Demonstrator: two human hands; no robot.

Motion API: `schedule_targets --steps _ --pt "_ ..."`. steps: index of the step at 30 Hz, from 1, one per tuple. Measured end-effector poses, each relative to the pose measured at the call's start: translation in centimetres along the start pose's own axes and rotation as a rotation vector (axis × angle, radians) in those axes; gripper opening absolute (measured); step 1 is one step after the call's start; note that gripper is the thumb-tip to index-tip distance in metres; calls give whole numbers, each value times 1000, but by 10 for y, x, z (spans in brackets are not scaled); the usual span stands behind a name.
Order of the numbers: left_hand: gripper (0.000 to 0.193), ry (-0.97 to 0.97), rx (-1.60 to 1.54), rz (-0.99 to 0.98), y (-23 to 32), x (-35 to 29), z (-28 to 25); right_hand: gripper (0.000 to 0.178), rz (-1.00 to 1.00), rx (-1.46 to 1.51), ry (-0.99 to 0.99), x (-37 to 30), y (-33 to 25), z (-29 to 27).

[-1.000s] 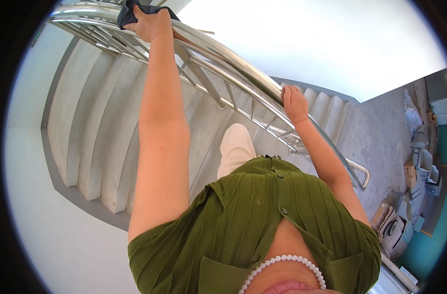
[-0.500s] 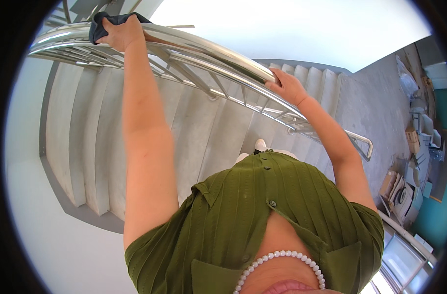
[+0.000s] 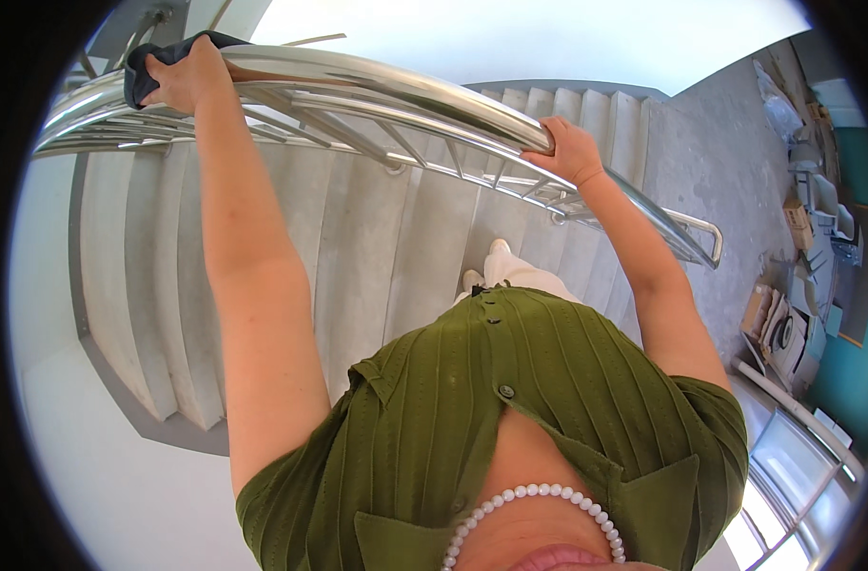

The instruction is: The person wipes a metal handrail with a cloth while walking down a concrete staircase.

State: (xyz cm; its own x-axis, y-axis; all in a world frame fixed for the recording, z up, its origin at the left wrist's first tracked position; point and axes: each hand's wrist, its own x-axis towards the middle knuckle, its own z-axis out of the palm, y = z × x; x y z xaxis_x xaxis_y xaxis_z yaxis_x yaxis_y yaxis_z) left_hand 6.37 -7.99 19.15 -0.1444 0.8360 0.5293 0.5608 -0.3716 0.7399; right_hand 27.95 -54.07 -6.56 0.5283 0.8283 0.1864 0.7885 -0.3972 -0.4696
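A shiny metal handrail [image 3: 386,78] curves across the upper part of the head view. At its far left, my left hand [image 3: 185,78] is closed over a dark cloth [image 3: 139,74] that wraps the top of the rail. Both arms are stretched out. Farther right along the same rail, my right hand [image 3: 569,152] grips the bare metal, its fingers wrapped round the tube. The underside of the cloth is hidden by the rail and my hand.
Grey concrete steps [image 3: 358,238] run beneath me, with my feet on them. Thin metal bars [image 3: 463,162] hang below the rail. Cardboard boxes [image 3: 759,309], a plastic bag [image 3: 779,112] and other clutter stand on the floor at right. A white wall [image 3: 49,238] lies left.
My left hand and the cloth appear farther left in the view. My right hand sits slightly higher and to the right. Both still hold on, and more of my feet shows.
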Motion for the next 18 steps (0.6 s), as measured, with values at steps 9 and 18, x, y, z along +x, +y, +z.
schedule_targets --steps 9,18 --pt "91 -41 30 6 11 -6 -9 62 -57 32 48 -1 -2 -8" --pt "97 58 30 -15 9 -46 12 54 -105 111 76 -2 0 -16"
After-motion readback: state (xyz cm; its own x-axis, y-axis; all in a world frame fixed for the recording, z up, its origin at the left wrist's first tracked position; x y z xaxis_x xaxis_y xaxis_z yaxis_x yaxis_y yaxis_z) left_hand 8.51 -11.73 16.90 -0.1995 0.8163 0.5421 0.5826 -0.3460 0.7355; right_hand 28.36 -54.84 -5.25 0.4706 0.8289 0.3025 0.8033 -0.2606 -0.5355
